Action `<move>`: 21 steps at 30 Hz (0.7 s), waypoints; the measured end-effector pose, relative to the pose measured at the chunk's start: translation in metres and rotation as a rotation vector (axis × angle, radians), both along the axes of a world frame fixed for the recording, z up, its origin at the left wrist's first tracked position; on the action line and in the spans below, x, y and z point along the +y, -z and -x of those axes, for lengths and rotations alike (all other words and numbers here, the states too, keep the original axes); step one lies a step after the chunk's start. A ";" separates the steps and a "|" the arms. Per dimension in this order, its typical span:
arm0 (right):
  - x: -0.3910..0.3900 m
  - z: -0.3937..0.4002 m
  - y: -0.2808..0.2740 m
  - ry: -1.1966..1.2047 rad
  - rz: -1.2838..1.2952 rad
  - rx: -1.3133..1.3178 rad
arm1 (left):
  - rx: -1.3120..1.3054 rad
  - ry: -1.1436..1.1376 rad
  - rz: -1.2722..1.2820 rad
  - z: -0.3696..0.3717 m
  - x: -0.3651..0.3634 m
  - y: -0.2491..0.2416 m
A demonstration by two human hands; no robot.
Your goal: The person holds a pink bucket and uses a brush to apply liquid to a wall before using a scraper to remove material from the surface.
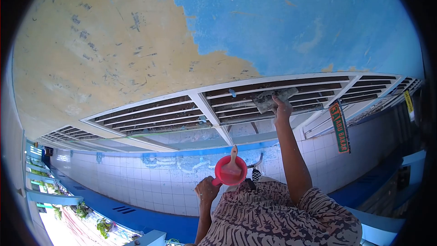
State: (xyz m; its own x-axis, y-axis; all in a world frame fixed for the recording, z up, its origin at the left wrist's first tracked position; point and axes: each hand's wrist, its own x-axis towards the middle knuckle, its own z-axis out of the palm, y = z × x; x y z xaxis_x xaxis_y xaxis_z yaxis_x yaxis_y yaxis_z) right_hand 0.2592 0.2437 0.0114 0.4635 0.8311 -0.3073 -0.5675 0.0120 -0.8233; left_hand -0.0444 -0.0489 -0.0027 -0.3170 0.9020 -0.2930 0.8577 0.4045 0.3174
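Observation:
My left hand (207, 189) is closed around the handle of a red plastic dipper (218, 171), held in front of my body. A paintbrush (231, 167) with a pale wooden handle rests in the dipper, its bristles down inside. What liquid or paint the dipper holds cannot be made out. My right hand (282, 109) reaches up and grips a dirty grey rag (268, 102) against the white slats of a louvred vent (236, 92). Above the vent the wall is partly blue paint (291, 23) and partly scuffed tan (114, 41).
A hanging sign (339, 127) juts out to the right of my right arm. Below the vents run window panes and a white tiled wall (168, 187). A blue ledge (132, 209) and potted plants (104, 228) lie at lower left.

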 end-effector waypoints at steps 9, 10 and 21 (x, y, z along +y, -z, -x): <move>0.009 0.024 0.009 -0.010 0.140 0.079 | 0.026 0.103 -0.021 0.002 0.003 0.006; 0.013 0.023 0.012 -0.044 0.143 0.082 | 0.030 0.085 -0.025 0.002 0.005 0.008; -0.019 0.004 0.031 -0.511 0.094 -0.281 | 0.085 0.193 -0.098 -0.006 0.030 0.013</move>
State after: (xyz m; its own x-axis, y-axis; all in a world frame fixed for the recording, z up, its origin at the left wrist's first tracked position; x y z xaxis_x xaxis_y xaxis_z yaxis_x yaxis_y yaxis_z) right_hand 0.2553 0.2248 -0.0199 0.0857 0.9454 -0.3144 -0.2424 -0.2863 -0.9270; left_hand -0.0383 -0.0189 -0.0152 -0.1553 0.9713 -0.1802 0.9417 0.2007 0.2702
